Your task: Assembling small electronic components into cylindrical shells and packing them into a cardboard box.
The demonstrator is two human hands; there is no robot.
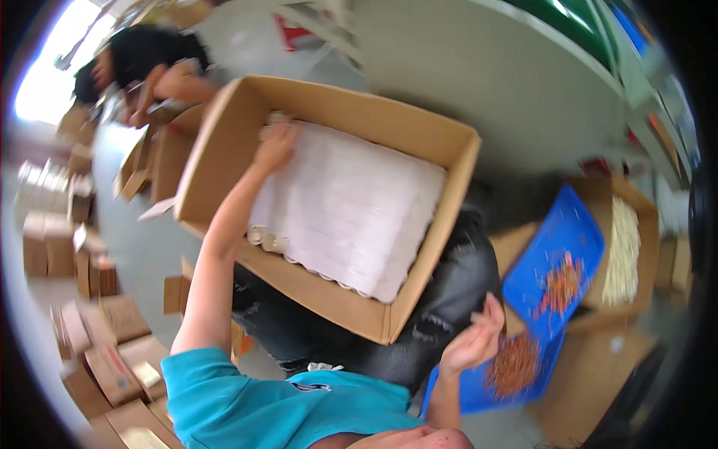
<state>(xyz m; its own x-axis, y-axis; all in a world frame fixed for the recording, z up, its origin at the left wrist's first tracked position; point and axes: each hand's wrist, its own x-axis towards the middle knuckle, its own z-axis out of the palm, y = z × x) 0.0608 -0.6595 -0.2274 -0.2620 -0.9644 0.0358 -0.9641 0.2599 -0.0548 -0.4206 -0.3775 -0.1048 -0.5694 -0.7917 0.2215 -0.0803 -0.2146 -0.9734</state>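
A large open cardboard box (430, 116) rests tilted across my lap. A white sheet (351, 202) with a scalloped edge covers most of its inside. Small round pale pieces (265, 239) show along the sheet's lower left edge. My left hand (277, 148) reaches into the far left corner of the box, at the sheet's edge beside more round pale pieces (278, 117); its fingertips are blurred, and whether they grip anything is unclear. Outside the box, my right hand (476, 338) is raised beside the blue trays, fingers loosely bent and apart, with nothing visible in it.
Two blue trays, an upper one (523, 280) and a lower one (467, 400), carry small reddish-orange pieces at the right. Behind them a carton (649, 258) contains pale strips (622, 254). Several cartons (120, 374) stand at the left. Another person (161, 63) bends over boxes at the far left.
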